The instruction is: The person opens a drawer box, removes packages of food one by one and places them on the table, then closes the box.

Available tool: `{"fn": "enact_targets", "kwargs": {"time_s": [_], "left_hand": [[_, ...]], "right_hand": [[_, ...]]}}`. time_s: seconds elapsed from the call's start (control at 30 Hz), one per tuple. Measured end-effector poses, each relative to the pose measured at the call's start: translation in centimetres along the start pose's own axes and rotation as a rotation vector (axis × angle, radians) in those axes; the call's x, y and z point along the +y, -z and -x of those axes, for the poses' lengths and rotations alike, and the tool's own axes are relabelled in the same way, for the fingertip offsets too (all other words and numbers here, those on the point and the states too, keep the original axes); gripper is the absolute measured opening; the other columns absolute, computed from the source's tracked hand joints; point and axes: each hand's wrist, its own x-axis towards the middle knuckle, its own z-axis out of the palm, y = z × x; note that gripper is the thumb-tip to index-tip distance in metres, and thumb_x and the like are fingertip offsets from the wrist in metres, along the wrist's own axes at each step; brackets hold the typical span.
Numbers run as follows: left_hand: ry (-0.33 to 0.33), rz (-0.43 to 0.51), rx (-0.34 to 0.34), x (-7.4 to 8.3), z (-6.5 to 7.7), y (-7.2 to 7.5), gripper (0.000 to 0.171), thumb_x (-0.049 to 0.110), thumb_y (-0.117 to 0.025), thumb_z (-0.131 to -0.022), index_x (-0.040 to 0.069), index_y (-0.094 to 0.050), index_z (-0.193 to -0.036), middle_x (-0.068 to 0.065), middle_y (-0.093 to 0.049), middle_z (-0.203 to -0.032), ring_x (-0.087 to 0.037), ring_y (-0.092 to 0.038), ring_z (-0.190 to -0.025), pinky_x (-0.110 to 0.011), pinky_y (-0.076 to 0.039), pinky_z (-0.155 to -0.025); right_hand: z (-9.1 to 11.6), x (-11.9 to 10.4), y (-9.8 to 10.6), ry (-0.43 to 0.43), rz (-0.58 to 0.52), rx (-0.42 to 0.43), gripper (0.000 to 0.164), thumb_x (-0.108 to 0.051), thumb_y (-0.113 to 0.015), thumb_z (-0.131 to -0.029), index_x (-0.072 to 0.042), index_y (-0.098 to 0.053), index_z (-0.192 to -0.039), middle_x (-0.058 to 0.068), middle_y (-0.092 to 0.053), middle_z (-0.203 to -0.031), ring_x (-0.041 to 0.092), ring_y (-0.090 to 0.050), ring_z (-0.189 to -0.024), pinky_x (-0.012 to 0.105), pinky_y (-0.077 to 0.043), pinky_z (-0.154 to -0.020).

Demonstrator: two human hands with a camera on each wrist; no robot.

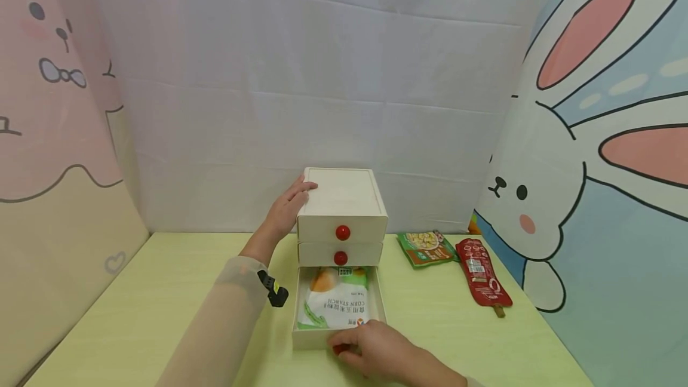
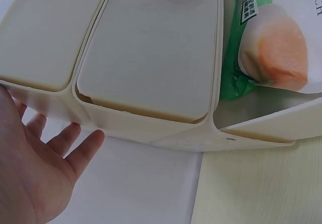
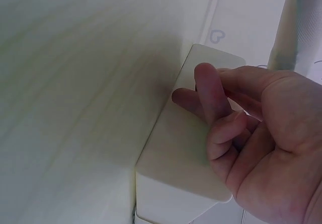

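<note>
From my end, the head view puts the right hand (image 1: 378, 345) at the front of the bottom drawer (image 1: 312, 341), its thumb and fingers closed around the red knob (image 1: 340, 349), which peeks out between them. On the right wrist feed I see the curled fingers against the pale drawer front, but the knob itself is hidden from me there.

The drawer stands out from the white cabinet (image 1: 341, 193), open toward the person. Inside it lies the corn starch packet (image 1: 335, 300), flat, just beyond the right hand, on the far side of the drawer's front panel; the hand is not touching it.

The left hand (image 1: 285, 211) is up at the cabinet's left side, fingers apart and extended, with the fingertips over the top edge. My left wrist view shows those fingers spread along the side wall, gripping nothing. The packet is well apart from this hand, lower down and toward the person.

Above the bottom drawer, the two upper drawers sit closed, each with a red knob of its own. Over on the right of the tabletop (image 1: 134, 315), well clear of both hands, I have a green packet (image 1: 427, 249) and, beside it, a red pouch (image 1: 481, 270).
</note>
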Motion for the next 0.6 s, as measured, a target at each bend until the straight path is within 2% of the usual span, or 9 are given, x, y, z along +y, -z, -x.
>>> {"fn": "enact_targets", "kwargs": {"time_s": [0.27,0.6], "left_hand": [[-0.006,-0.003,-0.003,-0.06,0.01,-0.01,0.053,0.039,-0.034,-0.117,0.019,-0.057,-0.16,0.003,-0.009,-0.187,-0.033,-0.01,-0.173,-0.067,-0.016,-0.136],[-0.004,0.0,-0.002,0.15,0.12,0.0,0.052,0.04,-0.034,-0.117,0.02,-0.057,-0.159,0.005,-0.009,-0.187,-0.033,-0.01,-0.173,-0.067,-0.017,-0.136]], "right_hand": [[0.21,-0.31,-0.07,-0.026,-0.026,-0.032,0.017,-0.02,-0.074,-0.106,-0.026,-0.079,-0.12,-0.022,-0.067,-0.088,-0.007,-0.05,-0.058,0.013,-0.048,-0.065],[0.27,-0.37,-0.27,-0.014,-0.016,-0.045,0.018,-0.021,-0.075,-0.106,-0.025,-0.079,-0.123,-0.022,-0.071,-0.095,-0.007,-0.052,-0.066,0.013,-0.048,-0.068]]}}
